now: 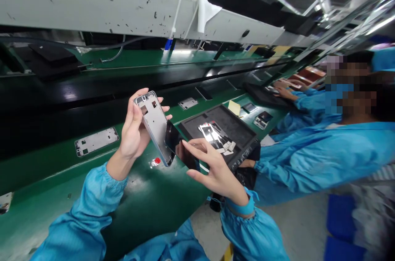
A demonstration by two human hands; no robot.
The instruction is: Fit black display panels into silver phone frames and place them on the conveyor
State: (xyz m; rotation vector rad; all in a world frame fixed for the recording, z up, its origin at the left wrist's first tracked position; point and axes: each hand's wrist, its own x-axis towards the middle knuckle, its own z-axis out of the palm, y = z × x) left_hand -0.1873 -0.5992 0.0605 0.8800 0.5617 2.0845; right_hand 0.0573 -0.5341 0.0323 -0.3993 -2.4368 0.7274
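My left hand (134, 129) grips a silver phone frame (156, 119), held tilted above the green bench. Its thumb lies along the near side, and the fingertips show past the far edge. In my right hand (216, 166) is a dark glossy phone screen (180, 143), pinched between thumb and fingers. The screen's upper end overlaps the lower part of the frame; whether the two touch I cannot tell. Another phone frame (97, 141) lies flat on the bench left of my left hand. Below the held frame sits a small red piece on clear film (156, 161).
A black tray (191, 123) holding white phone parts (212, 135) stands right of my hands. Behind it lie a metal plate (188, 103) and a dark panel (203, 93). A co-worker in blue (321, 158) sits close at the right. A grey beam (123, 10) crosses overhead.
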